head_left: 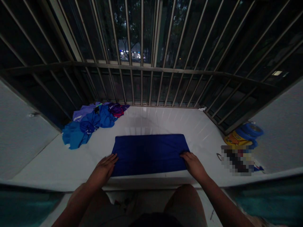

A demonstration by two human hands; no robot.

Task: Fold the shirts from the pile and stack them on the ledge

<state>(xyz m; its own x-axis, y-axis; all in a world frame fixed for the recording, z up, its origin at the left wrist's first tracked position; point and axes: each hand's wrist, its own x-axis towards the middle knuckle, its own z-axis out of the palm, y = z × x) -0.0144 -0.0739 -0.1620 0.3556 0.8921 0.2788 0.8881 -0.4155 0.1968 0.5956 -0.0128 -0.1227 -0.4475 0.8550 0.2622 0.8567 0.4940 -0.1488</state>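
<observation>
Blue cloth (pixel 149 154), dark and plain, lies flat on the window ledge between the two hands, its long side running from one to the other. Outline is a near rectangle; it looks folded, but the layers cannot be counted in this light. Surface mostly smooth, faint creases toward the right hand.

Left hand (pixel 104 165): fingers close together, laid over the cloth's left edge. Right hand (pixel 193 162): fingertips on the right edge, fingers slightly bent. Neither is clenched. Whether a thumb is tucked under on either side, cannot tell, so a light pinch is not ruled out.

Handling, judged by eye: light, soft, limp, not fragile. Likely to sag in the middle if lifted and to slide easily on the glossy ledge. Best hold: both short edges near the corners, all layers together, with even tension.

Window ledge (pixel 153 123): white and shiny, reaching beyond both hands. Ahead and to the left of the left hand, well apart from it: a loose clothes pile (pixel 101 116) in blues and purples with some red. Right of the right hand, also well apart: a yellow-and-blue container (pixel 236 138) by the wall; items just in front of it are pixelated, not identifiable. Far ahead of the right hand: a small white scrap (pixel 202 109). Beyond everything, metal bars (pixel 142 47) before a dark window.
</observation>
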